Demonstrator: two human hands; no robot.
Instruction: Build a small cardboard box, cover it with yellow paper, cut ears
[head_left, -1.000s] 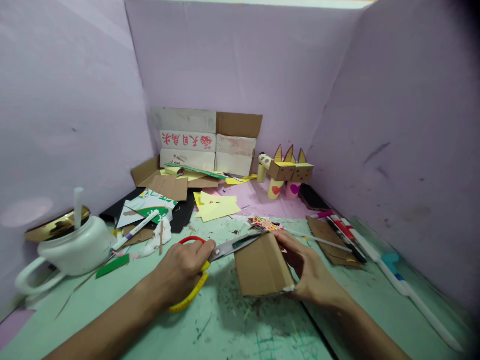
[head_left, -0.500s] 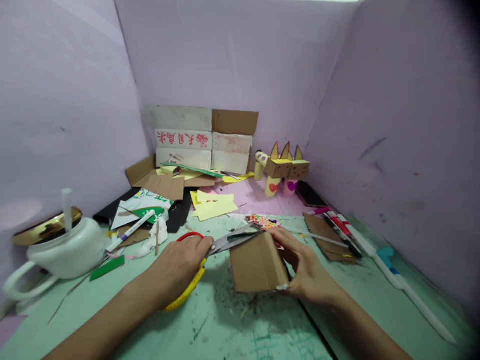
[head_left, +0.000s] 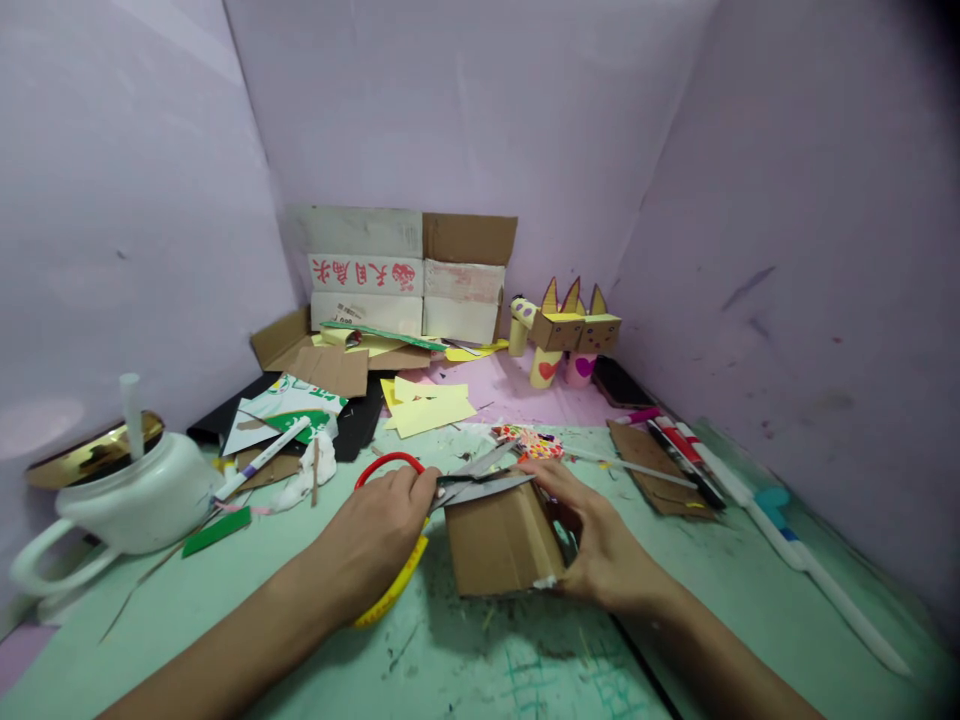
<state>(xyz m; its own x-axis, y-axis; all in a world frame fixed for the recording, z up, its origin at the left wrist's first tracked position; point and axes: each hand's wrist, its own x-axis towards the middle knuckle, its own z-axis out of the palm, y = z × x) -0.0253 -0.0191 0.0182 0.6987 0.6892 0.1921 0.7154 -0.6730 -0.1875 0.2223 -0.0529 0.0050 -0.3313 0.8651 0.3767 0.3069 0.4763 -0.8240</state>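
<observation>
My left hand (head_left: pixel 382 540) is closed round the handles of a pair of scissors (head_left: pixel 480 483), one handle red and the other yellow. Their blades stand apart at the top edge of a small brown cardboard box (head_left: pixel 501 542). One blade lies across the outside of that edge; the other reaches over its far side. My right hand (head_left: pixel 600 540) grips the box by its right side, with the thumb low and the fingers at the top. Right behind the blades lies a piece of paper with colourful dots (head_left: pixel 529 441).
Paper animals (head_left: pixel 559 345) stand at the back right near a phone (head_left: pixel 621 383). Yellow paper scraps (head_left: pixel 429 410) and an unfolded carton (head_left: pixel 405 275) lie behind. A white teapot (head_left: pixel 142 505) is at left; markers (head_left: pixel 682 450) and a glue gun-like white stick (head_left: pixel 847 615) at right.
The scissors have moved right and their blades have come over the box's top edge. The box has shifted slightly left and tilted a little in my right hand.
</observation>
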